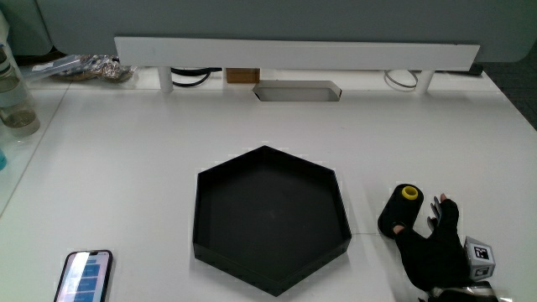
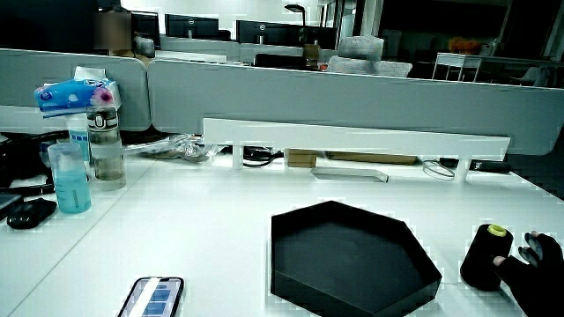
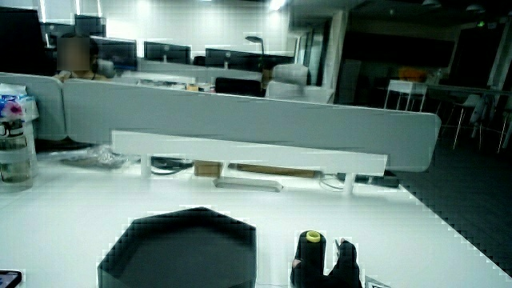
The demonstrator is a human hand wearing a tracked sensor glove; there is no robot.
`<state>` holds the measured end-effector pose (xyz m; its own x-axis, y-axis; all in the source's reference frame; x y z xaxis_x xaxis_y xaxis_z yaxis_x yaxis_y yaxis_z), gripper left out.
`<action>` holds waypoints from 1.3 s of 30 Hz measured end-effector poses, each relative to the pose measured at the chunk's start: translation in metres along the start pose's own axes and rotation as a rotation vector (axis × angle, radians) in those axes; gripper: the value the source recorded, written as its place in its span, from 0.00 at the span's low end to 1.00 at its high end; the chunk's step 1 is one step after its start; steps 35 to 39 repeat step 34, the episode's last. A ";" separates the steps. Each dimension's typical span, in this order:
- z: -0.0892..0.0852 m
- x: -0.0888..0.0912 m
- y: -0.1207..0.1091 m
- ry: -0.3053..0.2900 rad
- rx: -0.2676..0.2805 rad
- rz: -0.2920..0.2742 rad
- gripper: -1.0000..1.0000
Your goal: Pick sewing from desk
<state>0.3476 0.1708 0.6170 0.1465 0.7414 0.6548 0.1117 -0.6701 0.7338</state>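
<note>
The sewing item is a black thread spool with a yellow core (image 1: 404,206), standing upright on the white desk beside the black hexagonal tray (image 1: 200,220). It shows in both side views (image 2: 484,256) (image 3: 310,254). The gloved hand (image 1: 431,246) rests on the desk right beside the spool, nearer to the person than it. Its thumb reaches the spool's base and its fingers (image 1: 443,207) are spread, not closed around anything. A patterned cube (image 1: 479,258) sits on the hand's back. In both side views the hand (image 2: 538,276) (image 3: 345,267) is partly cut off.
A phone (image 1: 85,277) lies near the table's edge by the person. A clear bottle (image 2: 106,145) and a blue cup (image 2: 69,180) stand at the table's side. A low white shelf (image 1: 294,54) runs along the grey partition.
</note>
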 end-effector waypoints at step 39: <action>-0.015 -0.065 0.005 -0.010 0.216 0.092 1.00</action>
